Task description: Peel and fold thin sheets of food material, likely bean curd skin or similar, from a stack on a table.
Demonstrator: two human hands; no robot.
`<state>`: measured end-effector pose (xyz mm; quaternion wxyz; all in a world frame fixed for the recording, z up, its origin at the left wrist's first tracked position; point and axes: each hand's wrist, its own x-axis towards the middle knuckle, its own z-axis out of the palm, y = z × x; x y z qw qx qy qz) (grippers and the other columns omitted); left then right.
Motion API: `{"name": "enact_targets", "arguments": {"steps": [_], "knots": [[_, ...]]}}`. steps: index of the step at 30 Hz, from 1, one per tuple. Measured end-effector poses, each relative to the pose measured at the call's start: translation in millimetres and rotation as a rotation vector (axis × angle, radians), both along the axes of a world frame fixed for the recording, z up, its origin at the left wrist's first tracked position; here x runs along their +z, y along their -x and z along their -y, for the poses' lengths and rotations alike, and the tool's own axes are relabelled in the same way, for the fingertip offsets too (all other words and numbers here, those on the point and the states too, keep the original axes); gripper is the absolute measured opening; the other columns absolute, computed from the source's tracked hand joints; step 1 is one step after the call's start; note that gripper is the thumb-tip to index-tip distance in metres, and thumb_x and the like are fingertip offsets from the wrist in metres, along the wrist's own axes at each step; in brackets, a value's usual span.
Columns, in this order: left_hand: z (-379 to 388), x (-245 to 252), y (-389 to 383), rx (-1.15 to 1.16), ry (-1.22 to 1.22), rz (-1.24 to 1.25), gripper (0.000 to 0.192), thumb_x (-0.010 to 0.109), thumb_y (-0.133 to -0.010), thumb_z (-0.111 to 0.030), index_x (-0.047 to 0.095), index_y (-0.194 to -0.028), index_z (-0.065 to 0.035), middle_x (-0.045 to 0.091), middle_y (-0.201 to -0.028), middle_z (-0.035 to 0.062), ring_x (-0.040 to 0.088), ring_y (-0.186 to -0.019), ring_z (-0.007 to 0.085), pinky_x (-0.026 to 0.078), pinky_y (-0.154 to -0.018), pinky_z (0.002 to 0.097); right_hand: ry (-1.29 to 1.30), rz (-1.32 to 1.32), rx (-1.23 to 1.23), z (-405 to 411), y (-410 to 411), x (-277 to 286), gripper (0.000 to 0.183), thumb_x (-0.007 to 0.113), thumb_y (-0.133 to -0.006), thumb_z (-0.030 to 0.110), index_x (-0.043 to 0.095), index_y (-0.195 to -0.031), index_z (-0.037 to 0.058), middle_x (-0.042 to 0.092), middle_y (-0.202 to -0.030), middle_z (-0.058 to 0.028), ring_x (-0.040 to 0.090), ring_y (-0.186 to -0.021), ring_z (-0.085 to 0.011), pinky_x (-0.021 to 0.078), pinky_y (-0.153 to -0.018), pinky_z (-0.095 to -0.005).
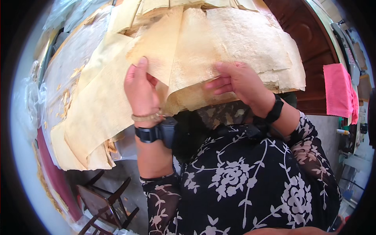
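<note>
A thin cream sheet (196, 58) with a ragged lower edge lies in front of me, its near part lifted off the layers below. At its left edge my left hand (141, 85) pinches a fold between thumb and fingers. My right hand (241, 82) holds the near edge on the right, thumb on top and slightly blurred fingers below. Beneath it a browner sheet (188, 101) hangs over the table edge. More overlapping sheets spread left (102, 100) and right (252, 38).
Clear plastic sheeting (85, 44) with torn flakes covers the left side. Stacked sheets (152, 7) lie at the far side. A dark reddish-brown wooden surface (311, 44) and a pink cloth (337, 91) are at right. A dark wooden stool (100, 199) stands on the floor, lower left.
</note>
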<state>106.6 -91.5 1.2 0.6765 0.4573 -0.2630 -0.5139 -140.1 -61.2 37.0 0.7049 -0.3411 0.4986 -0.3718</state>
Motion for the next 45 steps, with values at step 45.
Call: {"name": "enact_targets", "arguments": {"steps": [45], "knots": [[-42, 95, -53, -0.362, -0.039, 0.503, 0.047, 0.073, -0.095, -0.024, 0.059, -0.13, 0.0036, 0.07, -0.113, 0.007, 0.065, -0.093, 0.0115, 0.052, -0.085, 0.0248, 0.621, -0.215, 0.079, 53, -99, 11, 0.036, 0.081, -0.088, 0.023, 0.07, -0.111, -0.0029, 0.075, -0.097, -0.0062, 0.07, -0.08, -0.0106, 0.0572, -0.071, -0.0264]]}}
